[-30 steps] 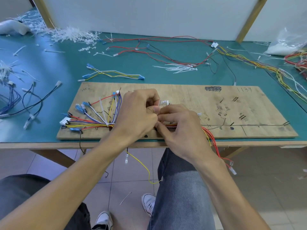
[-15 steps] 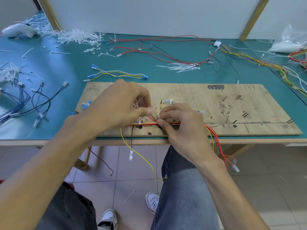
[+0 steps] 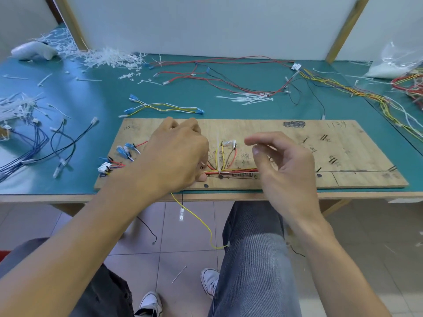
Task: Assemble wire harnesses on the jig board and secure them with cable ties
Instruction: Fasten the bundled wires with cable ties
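A wooden jig board (image 3: 297,179) lies at the table's front edge. A red, yellow and white wire harness (image 3: 235,172) runs along its near side, with blue terminals and a white connector (image 3: 104,167) fanned out at the left end. A white cable tie (image 3: 218,147) wraps the bundle, its tail standing up. My left hand (image 3: 176,156) has curled fingers and its thumb pinches the bundle just left of the tie. Just right of the tie, my right hand (image 3: 281,165) hovers over the bundle with loosely bent, spread fingers, holding nothing.
Loose cable ties (image 3: 103,57) are piled at the back left and a small bunch (image 3: 249,98) lies behind the board. Red and black wires (image 3: 229,81), a yellow-white harness (image 3: 164,107), blue wires (image 3: 34,145) and yellow bundles (image 3: 366,94) lie around. A yellow wire (image 3: 201,223) hangs off the table edge.
My right hand has let go of the bundle, lifted and opened. The cable tie's tail now stands free between my hands. My left hand still holds the bundle beside it.
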